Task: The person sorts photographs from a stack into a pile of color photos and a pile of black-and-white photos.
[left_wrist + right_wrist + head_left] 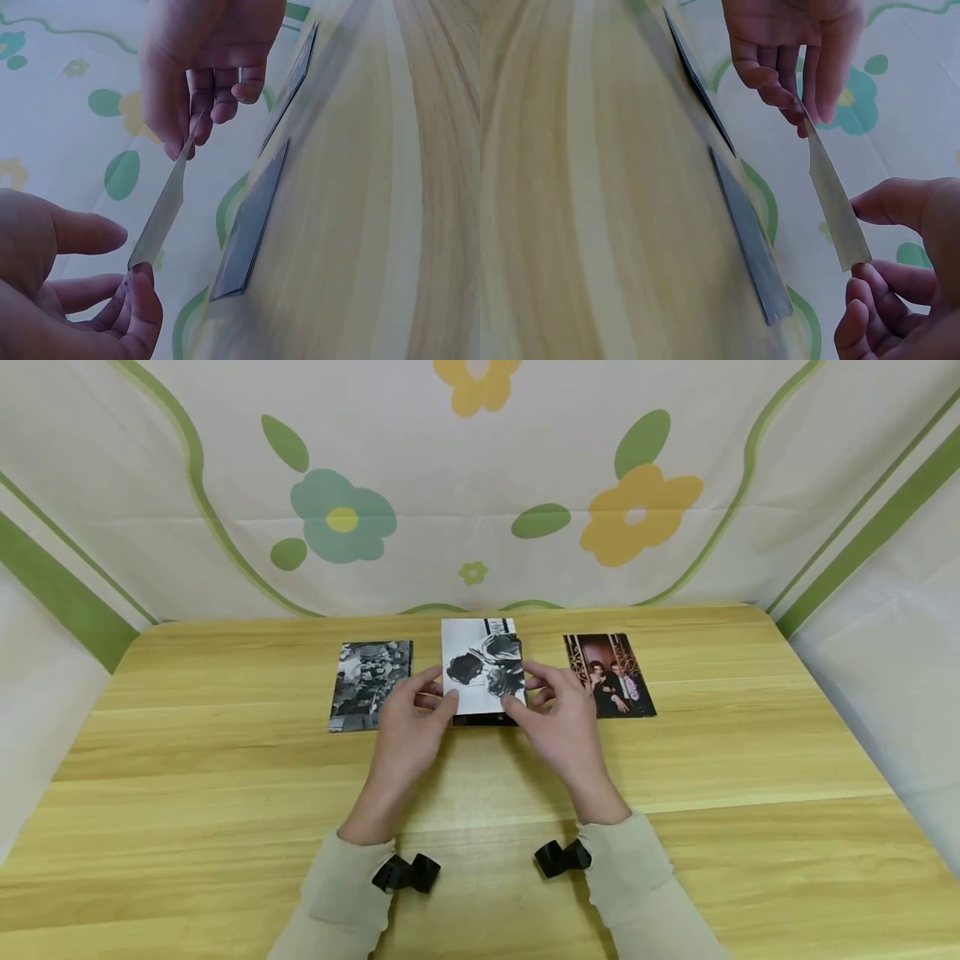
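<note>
A black-and-white photo card (480,664), printed with two heads, is held up above the table between both hands. My left hand (411,718) holds its left edge, the thumb near the lower left corner. On the opposite edge, my right hand (562,714) grips the card, its thumb over the lower right corner. The wrist views show the pale back of the card (161,214) tilted, with fingertips at its edges. Beneath it lies another dark card (483,720), mostly hidden in the head view.
To the left lies a black-and-white group photo card (371,681), partly behind the left hand. A colour photo card (618,681) of two seated people lies to the right. The wooden table (225,827) meets a flower-patterned cloth (465,477) at its back edge.
</note>
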Tool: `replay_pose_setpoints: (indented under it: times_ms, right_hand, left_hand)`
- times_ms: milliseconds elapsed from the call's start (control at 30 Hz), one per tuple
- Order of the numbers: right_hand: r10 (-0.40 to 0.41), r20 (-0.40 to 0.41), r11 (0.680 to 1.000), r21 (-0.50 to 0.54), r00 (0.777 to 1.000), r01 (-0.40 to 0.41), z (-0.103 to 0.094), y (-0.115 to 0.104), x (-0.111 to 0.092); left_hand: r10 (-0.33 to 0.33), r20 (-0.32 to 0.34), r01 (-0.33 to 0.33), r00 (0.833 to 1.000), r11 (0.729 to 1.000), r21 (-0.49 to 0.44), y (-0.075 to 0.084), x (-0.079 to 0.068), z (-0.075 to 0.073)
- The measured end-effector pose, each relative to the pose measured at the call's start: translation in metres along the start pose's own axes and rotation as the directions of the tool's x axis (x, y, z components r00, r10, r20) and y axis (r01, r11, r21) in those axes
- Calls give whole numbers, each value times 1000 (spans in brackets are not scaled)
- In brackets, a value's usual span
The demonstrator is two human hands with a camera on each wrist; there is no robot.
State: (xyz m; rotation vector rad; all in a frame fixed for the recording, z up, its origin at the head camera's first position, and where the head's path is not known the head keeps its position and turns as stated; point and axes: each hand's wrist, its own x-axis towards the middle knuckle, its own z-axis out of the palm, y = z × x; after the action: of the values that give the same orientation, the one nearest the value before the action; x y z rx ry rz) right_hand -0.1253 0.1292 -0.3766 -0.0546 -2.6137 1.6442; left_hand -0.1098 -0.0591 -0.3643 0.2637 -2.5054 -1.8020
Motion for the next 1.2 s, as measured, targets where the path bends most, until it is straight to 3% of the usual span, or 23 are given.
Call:
replay_pose_setpoints:
  times_ms: [200, 333, 500, 700, 1200]
  right_hand:
    - [-51, 40, 999, -14, 998, 52, 23, -11, -1]
    - [-96, 71, 995, -12, 993, 97, 44, -22, 1]
    - [-140, 118, 989, -21, 983, 144, 73, -35, 1]
    - [-110, 201, 991, -48, 974, 122, 101, -52, 0]
    - [-16, 251, 965, -250, 968, 81, 118, -52, -2]
  left_hand:
    - [-43, -85, 46, 995, 999, 28, -8, 4, -18]
    - [-84, -138, 87, 987, 996, 13, -11, 8, -38]
    - [-147, -195, 145, 970, 989, -23, -17, 11, -69]
    - [-205, -263, 204, 943, 978, -28, -25, 13, -98]
    - [-199, -311, 250, 929, 959, 133, -39, 17, -102]
